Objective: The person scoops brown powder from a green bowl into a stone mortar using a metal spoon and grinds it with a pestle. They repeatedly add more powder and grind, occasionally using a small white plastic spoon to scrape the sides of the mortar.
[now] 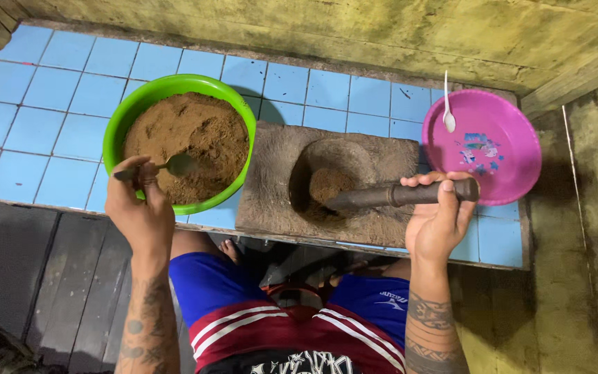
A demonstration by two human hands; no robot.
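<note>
My left hand grips a metal spoon whose bowl rests on brown powder in a green bowl. My right hand holds the end of a dark pestle. The pestle lies slanted, its tip down in the hollow of a square stone mortar between the two hands. A small heap of brown powder sits in that hollow by the tip.
A pink plastic plate with a white spoon at its rim stands at the right on the blue tiled counter. A stained yellowish wall runs behind. Dark floorboards and my legs in blue shorts lie below the counter edge.
</note>
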